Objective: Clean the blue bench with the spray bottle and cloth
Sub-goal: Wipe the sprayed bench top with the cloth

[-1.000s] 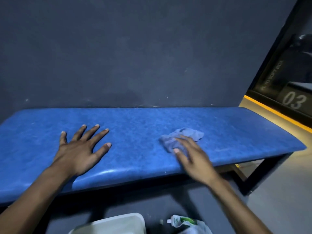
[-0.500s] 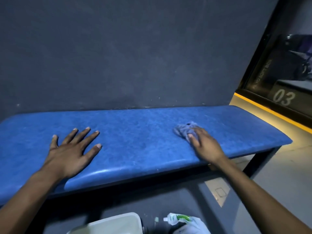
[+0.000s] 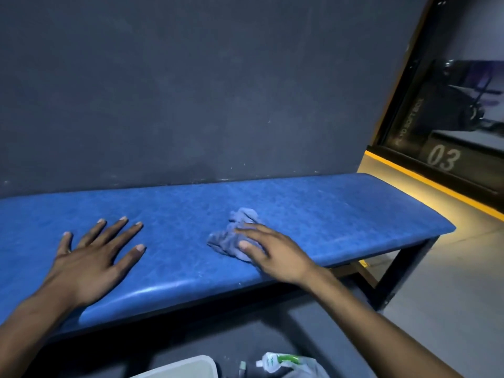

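Two hands on the worktop: wiping step in hand.

Five fingers (image 3: 120,230) of the left hand (image 3: 90,263) lie spread and straight, palm flat on the long padded blue vinyl worktop (image 3: 341,211), bracing and holding nothing. The right hand (image 3: 275,255) presses straight fingers (image 3: 245,244) onto the crumpled grey-blue cloth (image 3: 234,238), which lies near the middle of the worktop, toward its front edge. Below, on the dark floor, a white plastic tub (image 3: 188,368) and a white pouch with green print (image 3: 283,362) show; whether that pouch is the spray bottle I cannot tell. Next, I judge, the cloth needs sweeping across the unwiped stretches with steady downward pressure.
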Motion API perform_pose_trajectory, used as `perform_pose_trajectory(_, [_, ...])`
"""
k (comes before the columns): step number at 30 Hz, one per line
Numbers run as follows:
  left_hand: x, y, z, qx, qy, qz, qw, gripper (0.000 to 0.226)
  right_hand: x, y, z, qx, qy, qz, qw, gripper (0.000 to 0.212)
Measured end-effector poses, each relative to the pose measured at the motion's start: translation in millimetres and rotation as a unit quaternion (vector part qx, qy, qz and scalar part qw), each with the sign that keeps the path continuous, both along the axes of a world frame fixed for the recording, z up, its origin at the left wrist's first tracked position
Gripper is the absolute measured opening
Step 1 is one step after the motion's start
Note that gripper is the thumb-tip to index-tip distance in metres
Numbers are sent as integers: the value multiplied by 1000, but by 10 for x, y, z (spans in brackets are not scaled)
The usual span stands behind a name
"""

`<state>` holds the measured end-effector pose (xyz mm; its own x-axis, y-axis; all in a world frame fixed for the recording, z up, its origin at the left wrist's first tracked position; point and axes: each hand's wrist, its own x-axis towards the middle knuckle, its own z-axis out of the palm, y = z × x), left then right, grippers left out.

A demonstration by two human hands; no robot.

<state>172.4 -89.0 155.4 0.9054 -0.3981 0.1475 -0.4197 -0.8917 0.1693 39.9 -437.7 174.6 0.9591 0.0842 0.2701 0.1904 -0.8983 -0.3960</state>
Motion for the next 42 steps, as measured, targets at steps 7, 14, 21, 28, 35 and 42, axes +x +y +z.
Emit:
perform_pose_trajectory(7, [5,-80,-42,13,-28,7,999,90,302,-1336,7,5,-17,-181,983,37])
perform_pose_trajectory(14, [4,-94,12,-1,-24,8,1000,78,1753,-559,60,15,55,-144,988,57])
perform_pose_trajectory(21, [-7,-94,17,-10,-18,21,1000,80,1088,656,86,-7,32,93,995,41])
perform_pose_trajectory(28, [-64,-118,-33,-23,-35,127,991,76,331,-151,86,-1,-5,41,999,30])
perform_pose_trajectory(35, [-88,-135,-39,-39,-49,158,985,75,1726,627,36,-50,16,-5,999,40])
perform_pose_trajectory(42, [-43,-48,-87,-72,-64,179,979,66,1010,1110,68,-25,31,150,988,41])
